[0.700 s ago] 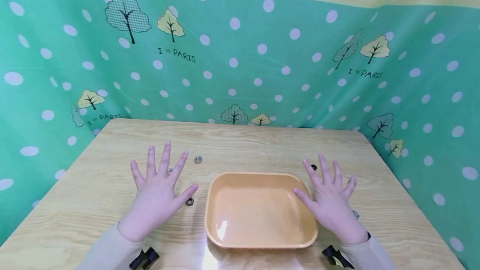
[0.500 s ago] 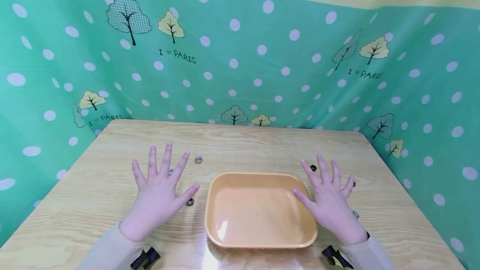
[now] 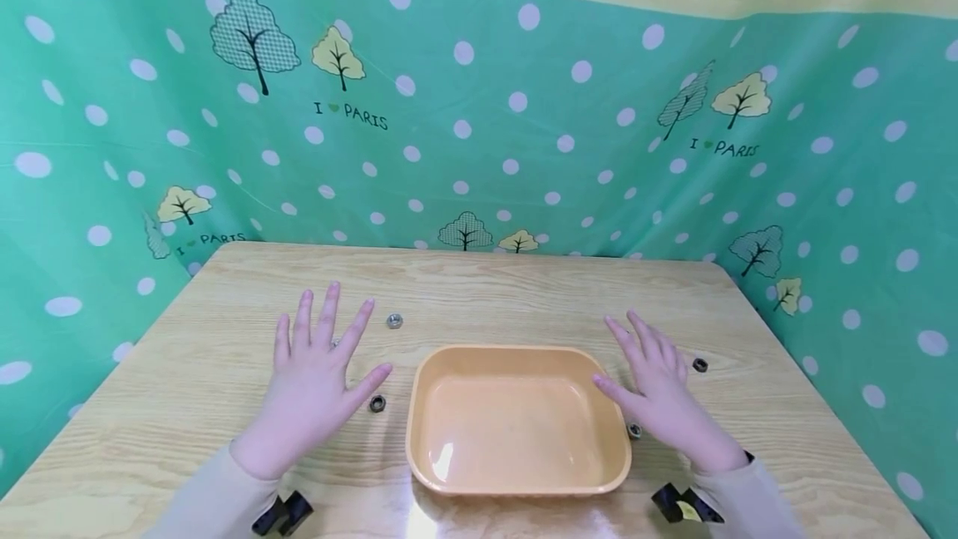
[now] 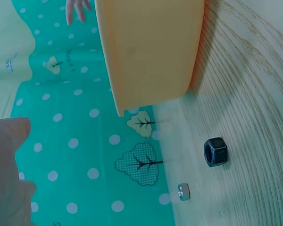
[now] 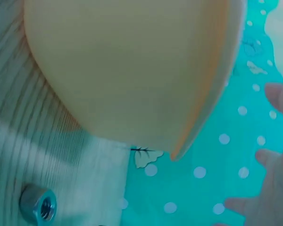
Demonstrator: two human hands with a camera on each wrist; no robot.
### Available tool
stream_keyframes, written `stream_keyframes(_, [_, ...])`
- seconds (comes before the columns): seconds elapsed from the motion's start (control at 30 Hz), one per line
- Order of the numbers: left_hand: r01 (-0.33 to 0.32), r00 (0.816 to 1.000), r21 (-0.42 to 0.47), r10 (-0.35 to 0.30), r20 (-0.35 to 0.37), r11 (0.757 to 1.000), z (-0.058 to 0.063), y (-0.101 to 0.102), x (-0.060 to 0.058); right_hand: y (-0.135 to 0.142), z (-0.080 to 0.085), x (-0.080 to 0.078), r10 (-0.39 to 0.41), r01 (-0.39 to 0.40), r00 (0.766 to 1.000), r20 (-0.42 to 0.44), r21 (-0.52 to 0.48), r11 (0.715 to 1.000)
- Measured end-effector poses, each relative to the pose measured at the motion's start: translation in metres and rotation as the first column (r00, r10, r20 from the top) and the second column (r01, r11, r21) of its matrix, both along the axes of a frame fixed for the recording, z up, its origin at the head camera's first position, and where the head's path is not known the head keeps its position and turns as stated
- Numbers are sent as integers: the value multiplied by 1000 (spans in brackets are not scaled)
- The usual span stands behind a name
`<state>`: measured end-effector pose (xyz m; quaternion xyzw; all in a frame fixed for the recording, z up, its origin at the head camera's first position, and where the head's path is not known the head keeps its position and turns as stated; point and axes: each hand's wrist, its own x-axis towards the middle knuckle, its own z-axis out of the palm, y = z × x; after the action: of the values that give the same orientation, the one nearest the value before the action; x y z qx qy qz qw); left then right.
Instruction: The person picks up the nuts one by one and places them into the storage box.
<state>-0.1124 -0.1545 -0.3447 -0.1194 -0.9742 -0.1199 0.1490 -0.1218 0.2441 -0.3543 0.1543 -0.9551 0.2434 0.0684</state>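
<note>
My left hand hovers over the table left of the peach plastic tray, fingers spread and holding nothing. By its thumb lies a dark hex nut; a silver nut sits farther back. Another nut is mostly hidden behind its fingers. My right hand is held above the tray's right side, its fingers straight and closer together, also holding nothing. Under its thumb side a silver nut lies beside the tray, larger in the right wrist view as a silver nut. A dark nut lies to its right.
The light wood table ends at a green dotted curtain behind and at both sides. The tray's raised wall stands between the hands. Black wrist cameras sit under both wrists.
My right hand has turned and shifted slightly right, its fingers drawing together. This uncovers a silver nut beside the tray and hides others. The left fingers have closed up slightly.
</note>
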Motion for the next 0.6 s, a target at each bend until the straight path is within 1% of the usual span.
stream_keyframes(0.1, [17,1000,30,-17,-19,999,0,-5,-1,6,-1,-4,54,-51,997,60,-58,997])
stream_keyframes(0.2, [24,999,55,-22,-28,998,1,-11,-1,11,-2,-7,114,-102,987,117,-96,990])
stream_keyframes(0.3, [25,999,81,-23,-25,996,2,-17,-1,15,-3,-12,182,-156,968,171,-157,975])
stream_keyframes(0.37, [30,1000,111,-29,-7,993,3,-20,-2,17,-4,-16,235,-197,950,207,-190,962])
stream_keyframes(0.47, [44,999,160,-46,10,986,2,-25,-4,22,-5,-24,324,-256,901,289,-251,934])
stream_keyframes(0.6, [40,999,217,-47,27,975,0,-33,-8,30,-6,-36,441,-329,810,387,-322,888])
